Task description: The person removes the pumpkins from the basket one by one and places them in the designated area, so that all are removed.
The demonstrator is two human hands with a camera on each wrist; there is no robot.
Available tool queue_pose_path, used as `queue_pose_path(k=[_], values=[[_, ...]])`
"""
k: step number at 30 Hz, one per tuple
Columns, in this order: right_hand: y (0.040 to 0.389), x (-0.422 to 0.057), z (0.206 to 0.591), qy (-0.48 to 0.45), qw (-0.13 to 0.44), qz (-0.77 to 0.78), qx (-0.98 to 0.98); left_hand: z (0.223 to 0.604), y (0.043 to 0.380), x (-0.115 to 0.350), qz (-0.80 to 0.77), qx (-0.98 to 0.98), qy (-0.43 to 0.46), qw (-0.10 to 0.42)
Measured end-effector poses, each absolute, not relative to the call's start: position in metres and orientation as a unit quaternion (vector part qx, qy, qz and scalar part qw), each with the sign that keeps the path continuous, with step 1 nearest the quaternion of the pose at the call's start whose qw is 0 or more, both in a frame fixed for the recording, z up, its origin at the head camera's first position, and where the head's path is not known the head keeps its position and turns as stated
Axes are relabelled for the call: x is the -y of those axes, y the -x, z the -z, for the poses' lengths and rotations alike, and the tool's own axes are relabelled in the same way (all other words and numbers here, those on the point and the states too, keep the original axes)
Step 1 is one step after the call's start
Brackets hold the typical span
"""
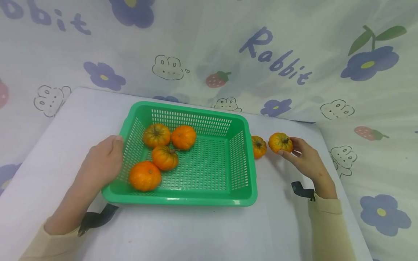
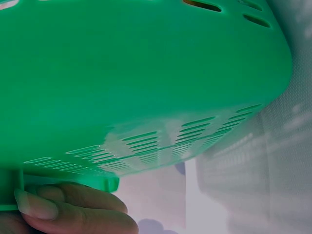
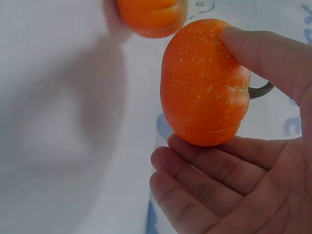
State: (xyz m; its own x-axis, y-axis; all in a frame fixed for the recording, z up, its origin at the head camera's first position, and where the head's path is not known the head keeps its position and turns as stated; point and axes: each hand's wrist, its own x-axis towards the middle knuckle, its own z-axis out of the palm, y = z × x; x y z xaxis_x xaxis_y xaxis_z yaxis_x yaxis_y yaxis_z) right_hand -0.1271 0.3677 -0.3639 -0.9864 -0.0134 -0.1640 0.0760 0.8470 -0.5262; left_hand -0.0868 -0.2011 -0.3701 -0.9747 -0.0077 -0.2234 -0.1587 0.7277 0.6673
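A green plastic basket [image 1: 209, 200] is gripped at its left rim by my left hand [image 1: 102, 159]; in the left wrist view the fingers [image 2: 78, 209] curl under that rim. Four would be too many to list singly, so several small orange pumpkins, among them one at the front left [image 1: 145, 176], lie in its left half. To the right of the basket, my right hand [image 1: 305, 157] pinches a small pumpkin [image 3: 204, 83] between thumb and fingers, its dark stem toward the palm. Another pumpkin [image 1: 259, 147] rests on the table just beyond the basket's right wall, partly hidden by it.
The white table [image 1: 196, 232] carries everything. Behind it hangs a pale cloth [image 1: 196, 36] printed with flowers, rabbits and strawberries, and more of it shows along both sides. A dark strap piece [image 1: 302, 190] sticks out at the right wrist.
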Motion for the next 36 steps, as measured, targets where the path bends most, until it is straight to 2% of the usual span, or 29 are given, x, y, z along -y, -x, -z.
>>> queue_pose_path(k=[17, 36], values=[[0.136, -0.378, 0.387, -0.042, 0.127, 0.266, -0.955, 0.370, 0.086, 0.200, -0.362, -0.925, 0.045, 0.105], [0.137, -0.377, 0.398, -0.035, 0.138, 0.284, -0.948, 0.371, 0.087, 0.201, -0.362, -0.926, 0.043, 0.097]])
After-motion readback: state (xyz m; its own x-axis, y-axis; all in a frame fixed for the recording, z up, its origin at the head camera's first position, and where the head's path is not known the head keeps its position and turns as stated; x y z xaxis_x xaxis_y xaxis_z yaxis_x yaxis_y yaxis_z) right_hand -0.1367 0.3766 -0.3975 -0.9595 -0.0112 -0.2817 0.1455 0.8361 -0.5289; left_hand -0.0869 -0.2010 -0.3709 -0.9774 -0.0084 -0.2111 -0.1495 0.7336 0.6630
